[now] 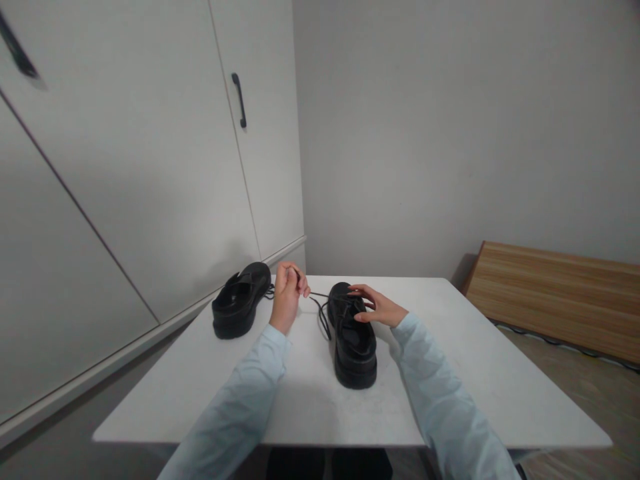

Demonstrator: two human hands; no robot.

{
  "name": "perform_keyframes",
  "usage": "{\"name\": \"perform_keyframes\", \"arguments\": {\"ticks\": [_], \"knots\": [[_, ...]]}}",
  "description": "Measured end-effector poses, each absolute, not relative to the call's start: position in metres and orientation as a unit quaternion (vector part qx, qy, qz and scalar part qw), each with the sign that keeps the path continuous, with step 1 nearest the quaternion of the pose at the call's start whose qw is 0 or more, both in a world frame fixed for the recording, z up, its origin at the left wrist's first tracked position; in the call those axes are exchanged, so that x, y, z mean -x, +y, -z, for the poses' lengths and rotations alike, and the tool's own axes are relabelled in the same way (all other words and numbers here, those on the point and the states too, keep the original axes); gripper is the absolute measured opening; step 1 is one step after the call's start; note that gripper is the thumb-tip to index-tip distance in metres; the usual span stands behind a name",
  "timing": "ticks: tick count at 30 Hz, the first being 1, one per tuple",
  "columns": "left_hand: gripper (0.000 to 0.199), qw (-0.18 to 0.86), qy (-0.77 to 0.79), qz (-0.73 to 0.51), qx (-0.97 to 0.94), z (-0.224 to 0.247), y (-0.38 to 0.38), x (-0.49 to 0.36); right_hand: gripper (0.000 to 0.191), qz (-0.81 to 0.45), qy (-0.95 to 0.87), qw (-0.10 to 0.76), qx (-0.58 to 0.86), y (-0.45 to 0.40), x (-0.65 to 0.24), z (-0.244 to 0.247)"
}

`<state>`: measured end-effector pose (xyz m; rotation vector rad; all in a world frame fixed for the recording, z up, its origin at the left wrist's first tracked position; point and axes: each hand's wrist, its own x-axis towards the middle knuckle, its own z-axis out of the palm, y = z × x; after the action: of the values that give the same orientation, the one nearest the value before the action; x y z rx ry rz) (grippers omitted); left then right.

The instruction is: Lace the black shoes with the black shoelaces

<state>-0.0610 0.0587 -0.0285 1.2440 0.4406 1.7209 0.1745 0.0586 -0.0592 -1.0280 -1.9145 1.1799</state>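
Note:
A black shoe [356,363] rests on the white table, its heel towards me and its opening facing up. From its lacing a black shoelace [319,294] stretches left to my left hand [290,287], which is closed on it in a pinch, raised above the tabletop. Another loose length of lace hangs in a loop beside the shoe's left side. My right hand [375,307] is at the top of the shoe near the tongue, thumb and fingers apart; its fingertips touch or nearly touch the lacing. To the left stands a second black shoe [240,300], its laces partly hidden behind my left hand.
The white table [450,393] carries both shoes. White cabinets [150,167] with dark handles rise along its left side, and a grey wall [450,133] stands behind. On the right, a wood-grain panel [555,293] stands beyond the table edge.

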Motion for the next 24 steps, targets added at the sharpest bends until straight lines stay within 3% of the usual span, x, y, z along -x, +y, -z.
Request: {"name": "perform_keyframes", "arguments": {"ticks": [12, 20, 24], "knots": [[0.027, 0.411, 0.198, -0.725, -0.516, 0.03, 0.066, 0.069, 0.071, -0.463, -0.733, 0.315, 0.387, 0.061, -0.177, 0.062], [0.022, 0.328, 0.344, -0.46, -0.75, 0.046, 0.071, 0.07, 0.071, -0.447, -0.738, 0.328, 0.385, 0.058, -0.175, 0.058], [0.028, 0.339, 0.341, -0.401, -0.779, 0.047, 0.066, 0.064, 0.065, -0.437, -0.739, 0.351, 0.373, 0.056, -0.174, 0.057]]}}
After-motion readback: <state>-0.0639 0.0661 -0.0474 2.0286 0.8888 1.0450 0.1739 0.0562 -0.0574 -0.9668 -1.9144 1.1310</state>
